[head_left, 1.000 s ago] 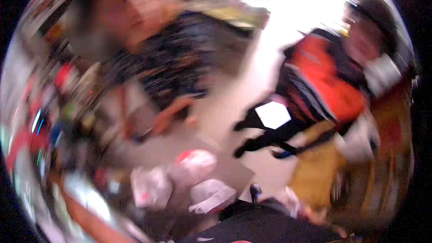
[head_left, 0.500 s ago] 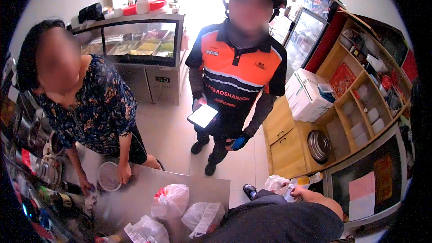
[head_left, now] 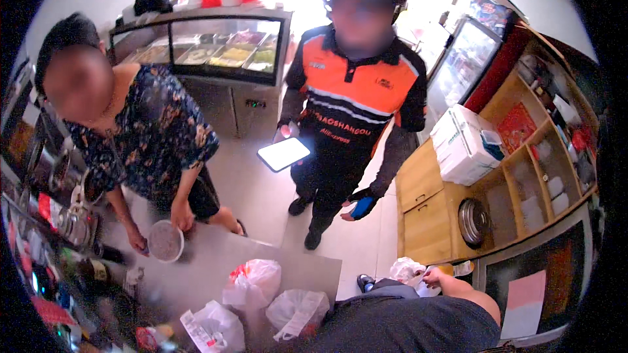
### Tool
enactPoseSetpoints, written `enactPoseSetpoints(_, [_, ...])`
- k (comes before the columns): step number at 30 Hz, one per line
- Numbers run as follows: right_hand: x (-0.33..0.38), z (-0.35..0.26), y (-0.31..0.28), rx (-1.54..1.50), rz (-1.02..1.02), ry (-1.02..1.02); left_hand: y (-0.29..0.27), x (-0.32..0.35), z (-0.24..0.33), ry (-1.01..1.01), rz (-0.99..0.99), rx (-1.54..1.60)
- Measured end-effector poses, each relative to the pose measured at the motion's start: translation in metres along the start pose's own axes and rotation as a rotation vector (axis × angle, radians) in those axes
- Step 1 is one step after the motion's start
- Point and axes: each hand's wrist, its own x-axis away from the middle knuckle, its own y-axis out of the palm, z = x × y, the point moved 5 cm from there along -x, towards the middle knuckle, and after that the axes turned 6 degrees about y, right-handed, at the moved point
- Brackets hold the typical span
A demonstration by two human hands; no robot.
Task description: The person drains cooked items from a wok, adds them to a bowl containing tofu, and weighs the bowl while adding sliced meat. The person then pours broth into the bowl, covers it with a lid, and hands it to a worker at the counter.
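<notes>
At the lower right my right hand [head_left: 433,278] is closed on a white plastic bag [head_left: 408,268], beyond my dark shirt. A yellow-orange item [head_left: 446,268], partly hidden, shows behind that hand. My left hand is out of view. On the metal table [head_left: 261,246] to the left stand three tied white plastic bags: one with red print [head_left: 254,282], one with a paper slip [head_left: 297,312], and one nearest the lower edge [head_left: 219,327]. At the table's far left, a person in a floral top has both hands at a round tub [head_left: 165,242].
A person in an orange-and-black shirt [head_left: 366,88] and helmet stands ahead, holding a lit phone [head_left: 284,154]. Behind is a glass food counter [head_left: 226,46]. Wooden shelving [head_left: 428,202] with a white box [head_left: 466,144] lines the right. Kitchenware crowds the left edge.
The view has shifted a little. The person in floral has tilted the tub and moved it nearer the table's far edge. The other person's phone is lower. My right hand stays on the bag.
</notes>
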Motion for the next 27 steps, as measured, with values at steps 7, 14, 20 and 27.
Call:
enactPoseSetpoints(7, [-0.051,0.022,-0.014,0.281,0.062,-0.676,-0.002,0.019,-0.106,0.191,0.200,-0.192])
enactPoseSetpoints(14, [-0.123,0.028,-0.078,0.218,-0.125,-0.385,-0.151,0.155,-0.011,-0.076,0.397,0.404])
enactPoseSetpoints(20, [-0.042,-0.038,-0.014,-0.192,-0.176,-0.094,-0.170,0.159,0.214,0.393,-0.245,0.514])
enactPoseSetpoints(27, [-0.059,-0.009,-0.059,0.095,-0.135,-0.418,0.102,0.273,0.200,0.037,-1.205,0.472])
